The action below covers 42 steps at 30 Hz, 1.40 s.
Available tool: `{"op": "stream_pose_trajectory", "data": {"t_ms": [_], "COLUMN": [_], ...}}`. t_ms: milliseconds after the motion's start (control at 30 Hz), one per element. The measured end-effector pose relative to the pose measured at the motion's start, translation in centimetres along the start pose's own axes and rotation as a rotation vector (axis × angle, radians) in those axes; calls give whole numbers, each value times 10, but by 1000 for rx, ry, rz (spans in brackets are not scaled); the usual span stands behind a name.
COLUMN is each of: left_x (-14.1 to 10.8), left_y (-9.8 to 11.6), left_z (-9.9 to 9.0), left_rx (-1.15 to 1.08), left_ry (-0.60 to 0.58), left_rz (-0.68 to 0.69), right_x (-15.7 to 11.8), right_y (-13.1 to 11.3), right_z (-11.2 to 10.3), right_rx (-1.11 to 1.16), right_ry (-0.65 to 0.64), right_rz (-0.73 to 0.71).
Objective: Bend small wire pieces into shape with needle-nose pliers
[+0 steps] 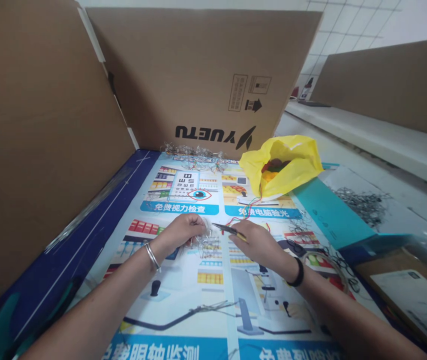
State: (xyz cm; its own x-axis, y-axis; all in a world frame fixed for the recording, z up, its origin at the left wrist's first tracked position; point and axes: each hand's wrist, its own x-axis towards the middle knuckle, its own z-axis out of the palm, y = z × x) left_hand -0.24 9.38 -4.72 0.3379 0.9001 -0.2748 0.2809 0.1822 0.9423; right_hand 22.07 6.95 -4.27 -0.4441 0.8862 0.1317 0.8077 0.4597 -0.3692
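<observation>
My left hand (186, 231), with a silver bangle at its wrist, is closed in a pinch on a tangle of thin clear wire (206, 235). Some loops hang below its fingers over the printed sheet. My right hand (255, 241), wearing a black band, is wrapped around slim pointed pliers (228, 229) with dark jaws and a yellow handle. Their tips point left at the wire, a short gap from my left fingertips. Red and green threads (249, 207) run from the yellow bag (284, 167) toward my right hand.
Tall cardboard panels (198, 75) stand at the left and back. Bundles of wire pieces (194, 151) lie along the back. A turquoise folder (333, 215), dark wire pieces (363, 205) and a brown packet (408, 290) are at right. Loose wires (213, 307) lie in front.
</observation>
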Motion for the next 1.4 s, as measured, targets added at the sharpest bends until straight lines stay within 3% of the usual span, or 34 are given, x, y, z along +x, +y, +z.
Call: {"op": "stream_pose_trajectory", "data": {"t_ms": [200,433,800,1100,1400], "left_x": [-6,-8,-11,-10,-12], "left_y": [9,11,10,14,19], "left_z": [3,12,19,15,9], "left_rx": [-77,-172,-33,356,291], "left_ry": [6,35,35,189,74], "left_rz": [43,95,86,369,464], "right_x": [6,10,14,16,16], "right_y": [-4,-23,-28,-29,-24], "right_z": [5,9,22,15,6], "right_rx": [459,727,580,590,755], "right_ry": [47,50,113,45,-86], "right_rz": [182,283,261,262,256]}}
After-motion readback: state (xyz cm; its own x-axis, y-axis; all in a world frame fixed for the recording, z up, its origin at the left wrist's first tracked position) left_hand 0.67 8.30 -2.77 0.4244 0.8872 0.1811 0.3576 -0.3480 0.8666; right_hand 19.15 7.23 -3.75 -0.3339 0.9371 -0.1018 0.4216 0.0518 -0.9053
